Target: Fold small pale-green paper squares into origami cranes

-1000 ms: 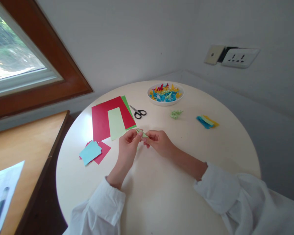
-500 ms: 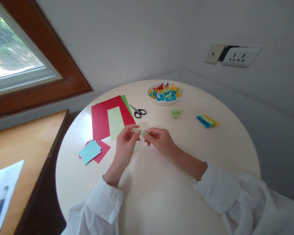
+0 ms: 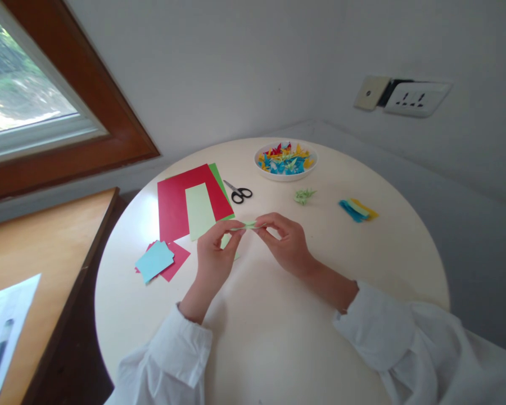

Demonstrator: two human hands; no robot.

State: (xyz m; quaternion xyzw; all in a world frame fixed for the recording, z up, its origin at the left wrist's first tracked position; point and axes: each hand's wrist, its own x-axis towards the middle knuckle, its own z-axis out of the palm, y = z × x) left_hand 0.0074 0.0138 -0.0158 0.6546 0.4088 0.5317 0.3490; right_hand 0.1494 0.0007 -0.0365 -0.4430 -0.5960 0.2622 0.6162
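Note:
Over the middle of a round cream table (image 3: 278,337), my left hand (image 3: 215,256) and my right hand (image 3: 289,242) both pinch a small folded piece of pale green paper (image 3: 248,225) between them, one at each end. It is held just above the tabletop. Another pale green scrap (image 3: 225,242) lies under my left hand. To the left lie a large red sheet (image 3: 172,205) over a green sheet, with a pale green strip (image 3: 199,211) on top.
Black scissors (image 3: 238,193) lie behind my hands. A white dish (image 3: 285,158) of colourful folded paper shapes stands at the back. One green folded shape (image 3: 303,195) and a small stack of blue and yellow squares (image 3: 356,209) lie to the right. Light blue and red squares (image 3: 156,261) lie at the left. A wooden desk (image 3: 34,264) adjoins the table.
Both hands have risen slightly and moved apart, so the pale green piece is now stretched out flat between the fingertips. My right hand has turned more palm-down.

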